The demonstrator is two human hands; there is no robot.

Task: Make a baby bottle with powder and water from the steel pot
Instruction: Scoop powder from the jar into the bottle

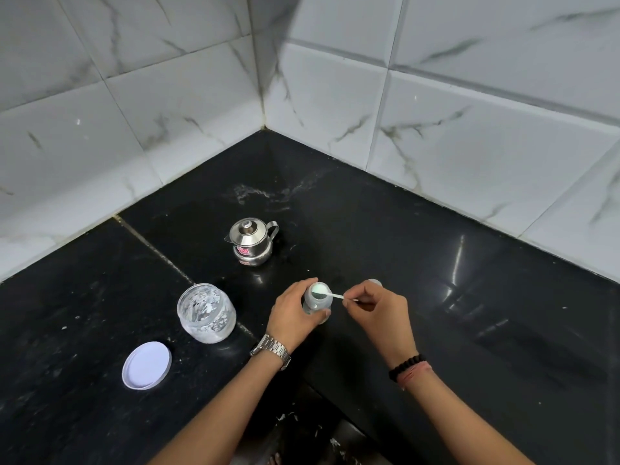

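Two hands at work over the black surface [436, 280]. Nearest us, left of the arms, a white lid [146, 365] lies inside-up, set aside, we judge, so the powder jar [206, 313] beyond it stays open for scooping. The jar stands upright, its walls dusted white.

At centre, the left hand [295, 315] has its fingers curled round the body of the baby bottle [316, 302], which stands upright on the surface with its mouth uncovered; we take this grip as steadying against tipping. The right hand [379, 312] pinches the handle end of a small white scoop [330, 294] between fingertips, the bowl over the bottle's mouth. We judge this the powder-dosing step; whether the bowl holds powder we cannot tell.

Just behind the right hand a pale rounded object [374, 282] shows, mostly hidden; possibly the bottle's cap.

Farther back, well apart from the hands, the steel pot [251, 241] sits lidded, handle to the right, untouched: water is not yet added. Beyond it, a pale smear [268, 193] near the tiled corner.
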